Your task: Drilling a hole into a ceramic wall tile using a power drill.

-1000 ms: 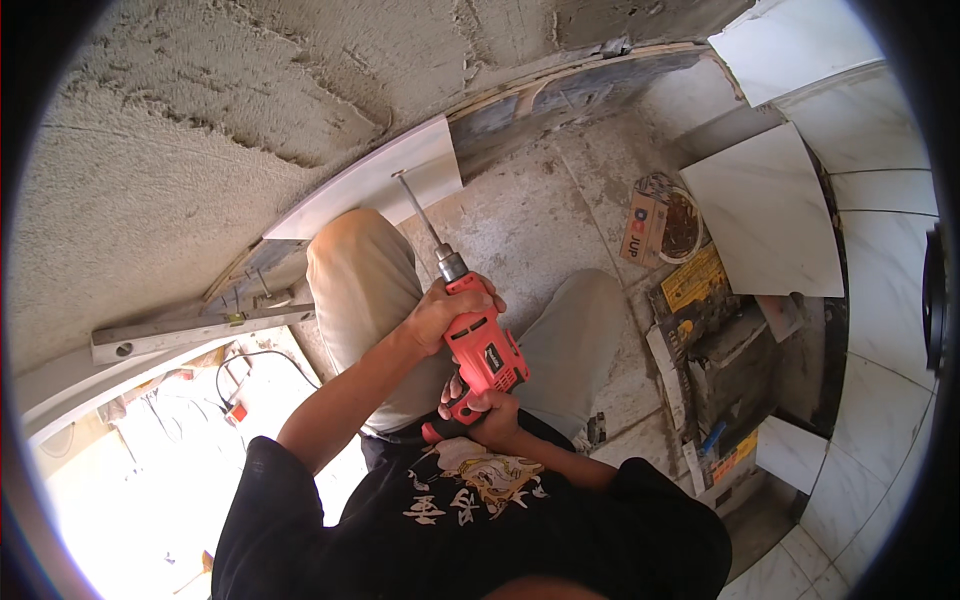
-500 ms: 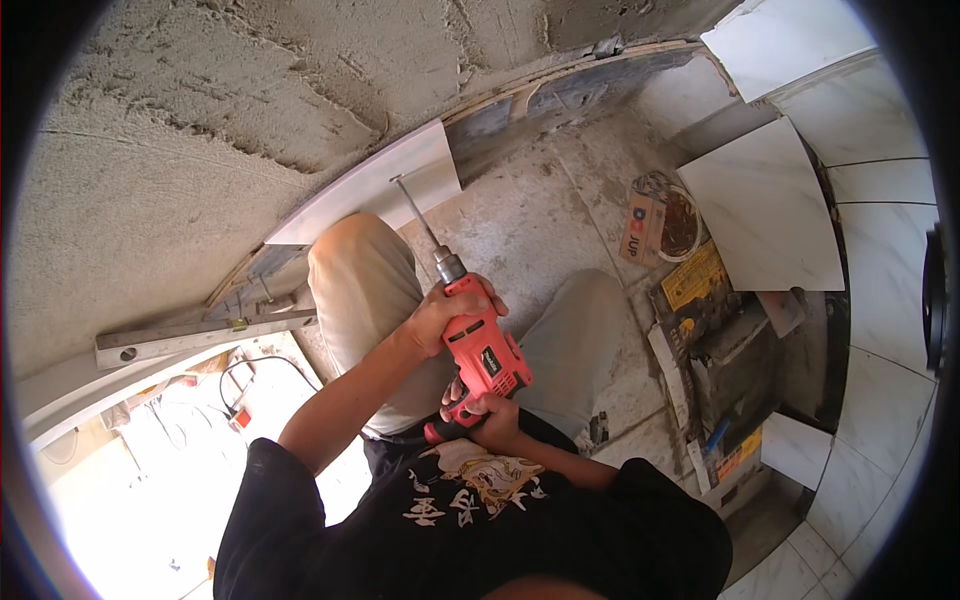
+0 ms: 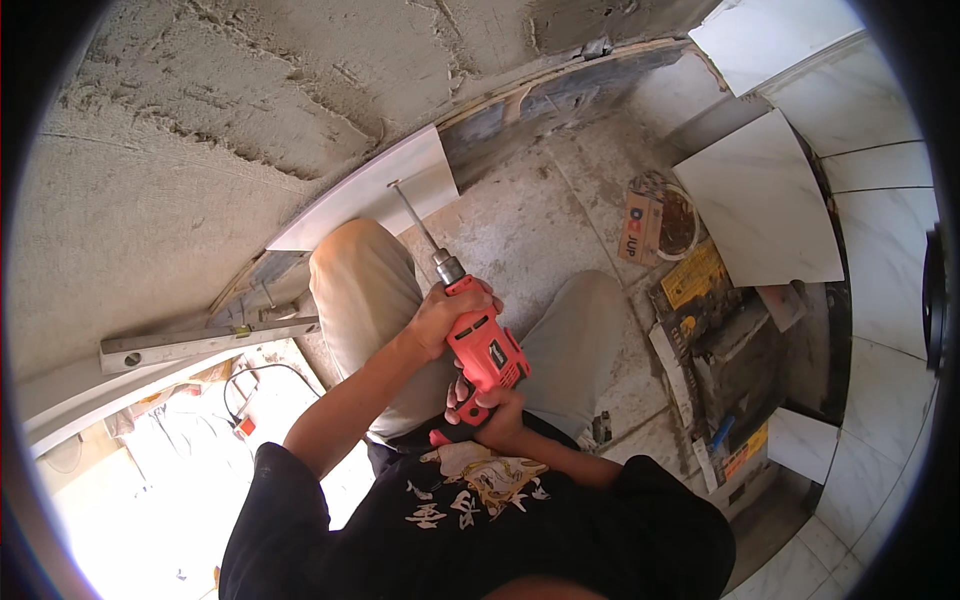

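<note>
A red power drill (image 3: 492,358) lies diagonally across my lap, its metal chuck (image 3: 448,266) toward the wall and a long thin bit (image 3: 417,213) extending from it. My left hand (image 3: 445,315) is wrapped round the drill's front body. Lower down, my right hand (image 3: 485,415) grips the handle near my waist. The bit's tip appears over a white tile (image 3: 415,165) leaning at the base of the rough plastered wall (image 3: 230,90); whether it touches the tile I cannot tell. My bent left knee (image 3: 355,255) is just below that tile.
A metal level (image 3: 170,347) lies at left, above a bright opening with cables and a red plug (image 3: 246,426). To the right are a cardboard box (image 3: 637,230), a bucket (image 3: 679,219), a large tile (image 3: 760,200), yellow-and-black cartons (image 3: 690,280) and the tiled wall (image 3: 885,270).
The view has turned slightly anticlockwise, so the wall and tiles shift a little. Both hands keep their grip on the drill, with hardly any movement.
</note>
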Available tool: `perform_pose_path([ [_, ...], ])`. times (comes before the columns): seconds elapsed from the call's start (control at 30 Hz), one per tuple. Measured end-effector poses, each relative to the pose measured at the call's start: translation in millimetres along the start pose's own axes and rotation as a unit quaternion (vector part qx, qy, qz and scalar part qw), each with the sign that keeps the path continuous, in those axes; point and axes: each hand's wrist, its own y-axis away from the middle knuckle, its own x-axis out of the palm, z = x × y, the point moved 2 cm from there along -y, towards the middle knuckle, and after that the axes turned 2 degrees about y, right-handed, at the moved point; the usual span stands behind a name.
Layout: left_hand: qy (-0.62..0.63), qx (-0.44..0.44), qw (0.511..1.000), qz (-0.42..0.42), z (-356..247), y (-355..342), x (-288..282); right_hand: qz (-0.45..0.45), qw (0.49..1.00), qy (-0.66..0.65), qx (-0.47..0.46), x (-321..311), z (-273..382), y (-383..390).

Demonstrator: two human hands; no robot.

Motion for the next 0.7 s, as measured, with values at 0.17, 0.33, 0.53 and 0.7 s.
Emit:
perform_pose_path([
  [0.17,-0.012,-0.003,0.999,-0.037,-1.6,-0.2,3.0,0.012,0.999,-0.022,0.023,-1.5,2.6,-0.5],
  [0.33,0.013,-0.014,1.000,-0.008,-0.5,-0.5,0.0,-0.002,1.000,-0.007,0.010,-2.1,-3.1,0.8],
  [0.53,0.056,-0.018,0.998,0.035,-7.2,8.0,4.8,-0.009,0.999,0.036,-0.017,3.1,-5.4,6.0],
  [0.7,0.075,-0.040,0.996,0.039,-9.6,23.7,5.2,-0.037,0.997,0.062,-0.023,13.5,-10.8,9.1],
])
